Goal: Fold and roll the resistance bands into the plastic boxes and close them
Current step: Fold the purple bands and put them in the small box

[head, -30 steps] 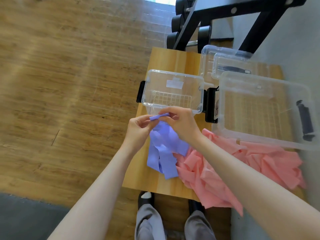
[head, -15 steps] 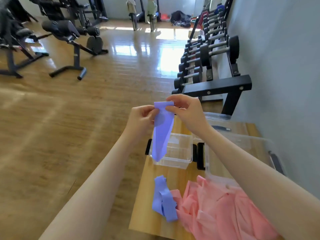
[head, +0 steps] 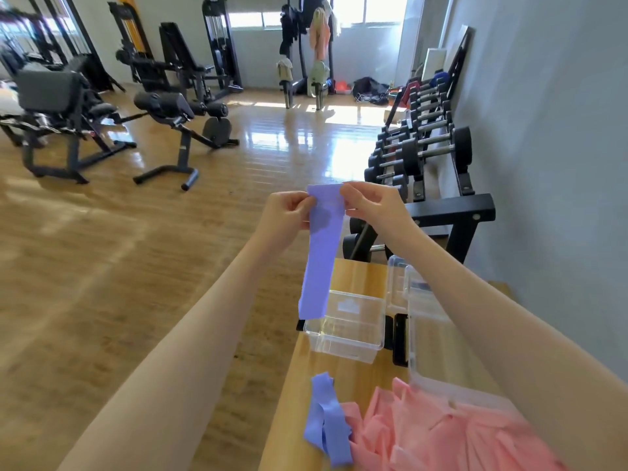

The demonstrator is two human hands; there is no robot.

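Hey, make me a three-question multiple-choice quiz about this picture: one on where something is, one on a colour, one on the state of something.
1. Where is the small clear box?
A on the wooden table
B on the floor
C on the dumbbell rack

2. What colour is the band held up?
A pink
B purple
C green

3. The small clear box is:
A lidded
B open and empty
C full of bands

A: it stands on the tabletop.
B: left hand and right hand pinch a purple strip.
B: no lid, nothing inside.
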